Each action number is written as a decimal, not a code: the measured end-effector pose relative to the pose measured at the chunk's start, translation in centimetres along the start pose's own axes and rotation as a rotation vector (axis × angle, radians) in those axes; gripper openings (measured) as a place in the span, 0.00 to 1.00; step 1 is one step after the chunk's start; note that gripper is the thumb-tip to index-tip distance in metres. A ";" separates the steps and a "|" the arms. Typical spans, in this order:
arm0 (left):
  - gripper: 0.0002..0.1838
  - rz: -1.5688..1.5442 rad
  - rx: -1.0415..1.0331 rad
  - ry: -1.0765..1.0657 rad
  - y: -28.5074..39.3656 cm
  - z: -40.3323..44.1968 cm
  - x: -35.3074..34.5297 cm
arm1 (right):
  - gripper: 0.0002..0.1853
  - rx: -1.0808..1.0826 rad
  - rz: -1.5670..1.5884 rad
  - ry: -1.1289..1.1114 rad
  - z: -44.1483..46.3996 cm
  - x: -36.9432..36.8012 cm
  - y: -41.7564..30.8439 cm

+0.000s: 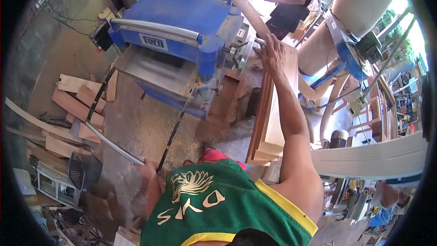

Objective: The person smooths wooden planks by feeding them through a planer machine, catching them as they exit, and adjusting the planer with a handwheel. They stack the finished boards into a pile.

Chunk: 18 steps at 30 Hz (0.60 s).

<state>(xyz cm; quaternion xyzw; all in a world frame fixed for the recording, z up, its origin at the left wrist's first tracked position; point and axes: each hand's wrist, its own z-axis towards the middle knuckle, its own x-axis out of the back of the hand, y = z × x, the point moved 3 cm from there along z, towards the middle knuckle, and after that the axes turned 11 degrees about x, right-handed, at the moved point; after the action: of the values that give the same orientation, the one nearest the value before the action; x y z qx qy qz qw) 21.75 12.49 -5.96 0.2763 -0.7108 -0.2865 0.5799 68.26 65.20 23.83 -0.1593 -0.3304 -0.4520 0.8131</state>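
A blue thickness planer [175, 23] stands in front of me, its metal bed [157, 70] bare at the near side. My right hand [272, 57] is closed at the handle of the handwheel [244, 53] on the planer's right side; part of the handle is hidden by the fingers. Lower left, my left hand [146, 169] is closed around the near end of the metal support roller [114, 146]. Two dark arms [175, 130] join that roller to the planer. The left fingers are partly hidden.
Stacked boards [268, 123] stand right of the planer. Wood offcuts [75, 98] and a black basket [85, 171] lie to the left. Shavings [150, 120] cover the floor. A ribbed hose [241, 7] runs behind, near a dust collector [364, 0]. Another person [296, 0] stands at the back.
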 end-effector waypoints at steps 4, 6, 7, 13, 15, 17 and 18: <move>0.40 0.164 0.124 0.026 1.2 -0.8 0.9 | 0.21 0.096 0.194 0.096 0.9 -1.0 1.0; 0.41 0.404 0.206 0.003 1.9 -1.1 1.0 | 0.17 0.073 0.305 0.152 0.6 -1.2 1.4; 0.41 0.403 0.206 0.007 0.8 -0.2 0.2 | 0.13 0.092 0.288 0.211 0.8 -1.2 1.2; 0.40 0.182 0.048 0.039 -4.1 2.8 -1.0 | 0.11 0.048 0.338 0.334 0.9 -2.4 1.3; 0.39 0.205 0.014 0.154 -3.3 1.7 -0.7 | 0.11 0.054 0.347 0.360 0.9 -2.6 1.3; 0.38 0.217 0.070 0.145 -2.0 0.5 -0.1 | 0.11 0.054 0.364 0.350 0.8 -2.4 1.4; 0.38 0.229 0.120 0.133 -1.2 0.2 0.2 | 0.11 0.050 0.377 0.343 0.9 -2.4 1.4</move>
<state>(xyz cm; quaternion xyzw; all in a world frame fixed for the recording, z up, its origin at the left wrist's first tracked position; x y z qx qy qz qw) 21.62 11.54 -6.79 0.2459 -0.7136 -0.1566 0.6370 68.22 67.93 22.92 -0.1188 -0.1633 -0.3045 0.9309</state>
